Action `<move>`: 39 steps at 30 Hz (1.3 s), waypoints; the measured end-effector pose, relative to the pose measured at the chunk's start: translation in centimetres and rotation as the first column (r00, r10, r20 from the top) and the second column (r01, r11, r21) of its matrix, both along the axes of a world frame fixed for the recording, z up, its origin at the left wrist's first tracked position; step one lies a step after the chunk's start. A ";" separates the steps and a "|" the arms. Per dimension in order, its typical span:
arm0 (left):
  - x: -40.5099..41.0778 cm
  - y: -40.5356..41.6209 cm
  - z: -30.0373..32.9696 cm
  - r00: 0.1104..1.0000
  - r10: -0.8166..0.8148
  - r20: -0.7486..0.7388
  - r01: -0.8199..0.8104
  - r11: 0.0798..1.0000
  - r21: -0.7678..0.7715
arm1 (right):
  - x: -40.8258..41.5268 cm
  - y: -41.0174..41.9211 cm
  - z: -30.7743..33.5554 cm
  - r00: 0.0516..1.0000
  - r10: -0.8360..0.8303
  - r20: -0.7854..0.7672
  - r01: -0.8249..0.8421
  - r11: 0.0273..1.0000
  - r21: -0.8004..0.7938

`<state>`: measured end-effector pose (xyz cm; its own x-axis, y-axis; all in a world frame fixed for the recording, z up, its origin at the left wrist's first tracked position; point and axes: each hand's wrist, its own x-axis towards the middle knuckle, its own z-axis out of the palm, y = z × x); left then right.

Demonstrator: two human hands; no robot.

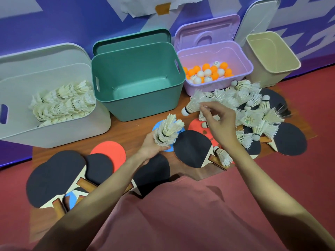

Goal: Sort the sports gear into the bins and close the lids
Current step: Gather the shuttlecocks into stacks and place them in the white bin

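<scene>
At the centre of the frame, the left hand (151,148) grips a nested stack of white feathered shuttlecocks (167,130), its long axis upright. To the right, the right hand (215,118) pinches the feathers of a single white shuttlecock (193,105), cork pointing lower left toward that stack. The pale grey plastic bin (54,131) holding shuttlecocks sits at the left, nearer the left hand. No writing is legible

Plastic bins, feathered shuttlecocks, rubber-faced wooden paddles.
The green bin (139,98) and lilac bin (213,87) look like smooth, matt plastic; the shuttlecocks (253,113) have frayed white feathers; the paddles (192,147) show matt rubber faces over pale wood, with darker wooden handles.
</scene>
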<state>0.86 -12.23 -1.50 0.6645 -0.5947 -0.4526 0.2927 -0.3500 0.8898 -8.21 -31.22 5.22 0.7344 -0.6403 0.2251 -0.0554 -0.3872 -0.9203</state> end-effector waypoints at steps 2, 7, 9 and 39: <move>-0.1 -0.1 0.3 1.000 -0.021 0.009 0.021 1.000 -0.010 | 0.1 0.6 -0.5 0.995 0.090 -0.039 -0.089 0.996 0.014; -0.3 -0.8 0.6 0.999 -0.041 -0.001 0.041 0.998 -0.042 | 0.0 2.2 -1.6 0.930 0.294 -0.221 -0.328 0.936 -0.132; -0.5 -0.8 0.5 0.999 -0.041 -0.021 0.039 0.997 -0.063 | -0.2 2.1 -1.5 0.939 0.279 -0.201 -0.307 0.943 -0.127; -2.1 0.0 -1.9 0.988 -0.151 -0.023 0.152 0.988 0.011 | -8.8 1.4 -11.2 0.719 -0.541 -0.436 0.582 0.812 -0.048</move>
